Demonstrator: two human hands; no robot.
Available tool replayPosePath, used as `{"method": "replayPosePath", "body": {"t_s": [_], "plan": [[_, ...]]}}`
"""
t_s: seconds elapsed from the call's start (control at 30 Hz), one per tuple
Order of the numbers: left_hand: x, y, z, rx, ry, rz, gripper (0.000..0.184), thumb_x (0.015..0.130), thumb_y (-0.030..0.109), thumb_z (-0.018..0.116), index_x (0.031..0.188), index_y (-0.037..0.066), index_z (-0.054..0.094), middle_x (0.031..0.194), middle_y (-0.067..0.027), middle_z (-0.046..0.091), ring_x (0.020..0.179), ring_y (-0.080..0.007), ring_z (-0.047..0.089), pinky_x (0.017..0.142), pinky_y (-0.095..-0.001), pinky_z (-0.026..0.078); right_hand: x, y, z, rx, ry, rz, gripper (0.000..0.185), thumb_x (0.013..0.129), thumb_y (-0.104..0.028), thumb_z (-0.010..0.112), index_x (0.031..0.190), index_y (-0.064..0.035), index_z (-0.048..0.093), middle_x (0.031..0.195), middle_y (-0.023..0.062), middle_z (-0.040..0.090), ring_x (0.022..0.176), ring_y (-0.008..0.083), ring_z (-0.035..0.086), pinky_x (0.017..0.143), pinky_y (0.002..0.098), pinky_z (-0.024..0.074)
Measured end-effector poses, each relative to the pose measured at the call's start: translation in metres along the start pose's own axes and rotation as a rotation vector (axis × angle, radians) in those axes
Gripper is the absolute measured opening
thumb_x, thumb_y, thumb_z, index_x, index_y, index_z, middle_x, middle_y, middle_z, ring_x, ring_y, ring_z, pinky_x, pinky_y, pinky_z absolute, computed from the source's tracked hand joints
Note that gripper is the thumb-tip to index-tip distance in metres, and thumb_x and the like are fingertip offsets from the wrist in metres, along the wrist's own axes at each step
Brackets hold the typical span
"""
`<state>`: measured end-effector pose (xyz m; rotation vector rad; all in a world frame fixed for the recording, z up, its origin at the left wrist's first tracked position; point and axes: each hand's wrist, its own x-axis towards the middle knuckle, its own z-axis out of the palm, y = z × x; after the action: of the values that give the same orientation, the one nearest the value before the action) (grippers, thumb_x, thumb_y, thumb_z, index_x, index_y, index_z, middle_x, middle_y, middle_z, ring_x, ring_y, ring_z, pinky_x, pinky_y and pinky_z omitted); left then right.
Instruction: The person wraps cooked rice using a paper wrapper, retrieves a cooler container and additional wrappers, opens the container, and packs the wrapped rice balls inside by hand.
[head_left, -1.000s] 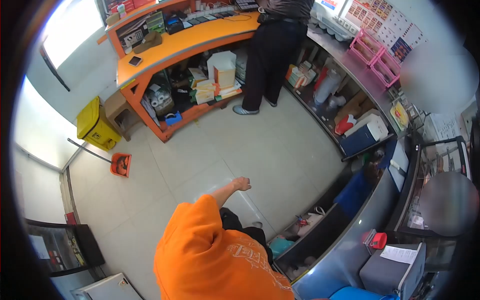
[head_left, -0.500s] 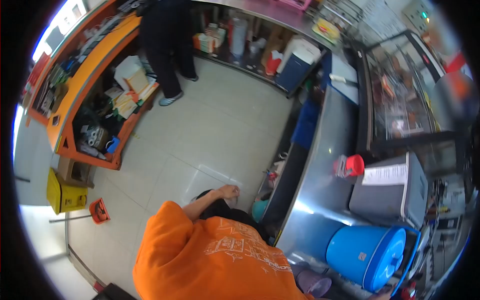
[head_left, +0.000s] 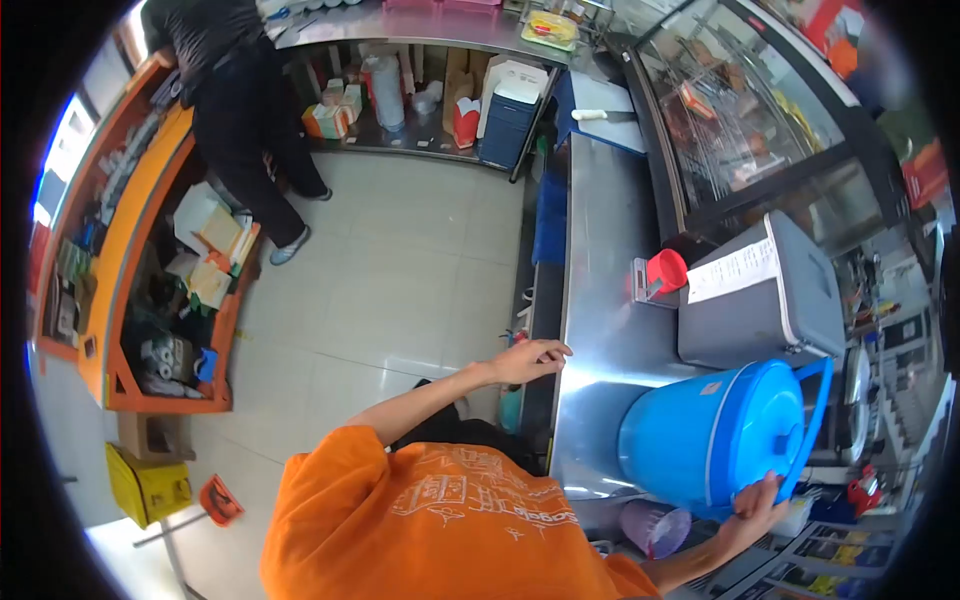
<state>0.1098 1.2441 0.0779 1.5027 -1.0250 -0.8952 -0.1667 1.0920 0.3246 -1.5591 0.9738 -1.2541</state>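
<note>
Nearest: blue cooler [head_left: 665,445] on steel counter [head_left: 610,230], close by body, presumably for easy reach. Right hand [head_left: 757,500] at its lid edge beside handle [head_left: 814,425]; arm bent low, fingers curled, cannot tell whether closed on anything. Left hand [head_left: 530,362] ahead at counter's edge, forearm reaching across, fingers loosely bent, apart, holding nothing visible, perhaps for balance. Beyond: grey box [head_left: 740,325] bearing paper; red cup [head_left: 667,270] at scale [head_left: 643,283], likely for weighing. Farther: knife [head_left: 592,116] on board [head_left: 605,90], probably for cutting.
</note>
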Motion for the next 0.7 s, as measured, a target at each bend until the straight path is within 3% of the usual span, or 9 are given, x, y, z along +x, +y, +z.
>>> {"method": "replayPosePath", "body": {"t_s": [0.17, 0.27, 0.37, 0.5, 0.57, 0.6, 0.63, 0.67, 0.7], "plan": [[0.016, 0.051, 0.007, -0.104, -0.02, 0.066, 0.044, 0.089, 0.027, 0.051, 0.127, 0.01, 0.039, 0.119, -0.0121, 0.049, 0.108, -0.0213, 0.05, 0.092, -0.0343, 0.041, -0.029, -0.008, -0.023, 0.041, -0.183, 0.018, 0.021, 0.079, -0.013, 0.061, 0.075, -0.0072, 0.041, 0.051, -0.0048, 0.028, 0.04, 0.0033, 0.026, 0.037, 0.0203, 0.0205], [0.039, 0.093, 0.018, -0.228, 0.086, 0.286, 0.054, 0.087, 0.034, 0.054, 0.132, 0.012, 0.033, 0.131, -0.0137, 0.036, 0.117, -0.0261, 0.04, 0.097, -0.0413, 0.034, -0.021, 0.046, -0.103, -0.604, -0.394, -0.775, 0.019, 0.087, -0.014, 0.051, 0.079, 0.0006, 0.059, 0.066, 0.009, 0.055, 0.05, 0.0125, 0.044, 0.043, 0.0286, 0.0353], [0.056, 0.143, 0.016, -0.337, -0.005, 0.5, 0.064, 0.085, 0.044, 0.052, 0.135, 0.013, 0.027, 0.135, -0.0134, 0.027, 0.122, -0.0294, 0.031, 0.1, -0.0454, 0.027, -0.038, -0.01, -0.058, 0.283, -0.803, -0.239, 0.017, 0.085, -0.009, 0.049, 0.093, 0.0019, 0.059, 0.072, 0.0099, 0.055, 0.053, 0.016, 0.044, 0.047, 0.028, 0.0347], [0.052, 0.179, -0.003, -0.251, -0.072, 0.606, 0.065, 0.086, 0.054, 0.042, 0.13, 0.008, 0.034, 0.127, -0.0122, 0.036, 0.119, -0.0274, 0.034, 0.099, -0.0422, 0.027, -0.038, 0.032, -0.079, 0.542, -0.809, -0.009, 0.02, 0.079, -0.002, 0.05, 0.096, 0.003, 0.057, 0.065, 0.007, 0.051, 0.05, 0.0155, 0.044, 0.044, 0.0289, 0.0322], [0.045, 0.172, -0.023, -0.475, -0.075, 0.609, 0.056, 0.088, 0.048, 0.044, 0.125, 0.006, 0.041, 0.119, -0.0115, 0.043, 0.116, -0.025, 0.036, 0.097, -0.0384, 0.029, -0.034, 0.058, -0.084, 0.666, -0.858, 0.139, 0.023, 0.076, 0.002, 0.051, 0.098, 0.0035, 0.056, 0.061, 0.0056, 0.049, 0.048, 0.0153, 0.044, 0.042, 0.0294, 0.0309], [0.036, 0.17, -0.034, -0.588, -0.066, 0.611, 0.052, 0.089, 0.045, 0.044, 0.122, 0.006, 0.045, 0.116, -0.0112, 0.046, 0.114, -0.0238, 0.037, 0.095, -0.0365, 0.03, -0.033, 0.061, -0.075, 0.676, -0.883, 0.151, 0.021, 0.076, 0.002, 0.051, 0.096, 0.0029, 0.055, 0.061, 0.0053, 0.048, 0.048, 0.015, 0.044, 0.042, 0.0293, 0.0306], [0.026, 0.172, -0.045, -0.211, 0.149, 0.655, 0.06, 0.087, 0.054, 0.041, 0.121, 0.006, 0.045, 0.116, -0.0105, 0.047, 0.113, -0.0233, 0.039, 0.096, -0.0402, 0.029, -0.029, 0.061, -0.064, 0.629, -0.91, 0.087, 0.018, 0.076, 0.002, 0.051, 0.094, 0.0022, 0.054, 0.061, 0.005, 0.048, 0.048, 0.0147, 0.043, 0.043, 0.0293, 0.0303], [0.008, 0.181, -0.053, 0.036, 0.293, 0.714, 0.054, 0.088, 0.05, 0.041, 0.118, 0.005, 0.046, 0.113, -0.0086, 0.05, 0.106, -0.0194, 0.045, 0.092, -0.0354, 0.034, -0.027, 0.055, -0.049, 0.554, -0.939, -0.023, 0.016, 0.076, 0.001, 0.051, 0.092, 0.0016, 0.053, 0.061, 0.0048, 0.047, 0.048, 0.0145, 0.042, 0.043, 0.0293, 0.03], [-0.009, 0.19, -0.058, -0.075, 0.197, 0.619, 0.05, 0.089, 0.047, 0.043, 0.115, 0.004, 0.047, 0.109, -0.0081, 0.053, 0.101, -0.0174, 0.048, 0.089, -0.0333, 0.037, -0.026, 0.047, -0.036, 0.434, -0.962, -0.199, 0.013, 0.076, 0.001, 0.051, 0.089, 0.001, 0.052, 0.061, 0.0045, 0.047, 0.048, 0.0142, 0.042, 0.043, 0.0292, 0.0298]]}}
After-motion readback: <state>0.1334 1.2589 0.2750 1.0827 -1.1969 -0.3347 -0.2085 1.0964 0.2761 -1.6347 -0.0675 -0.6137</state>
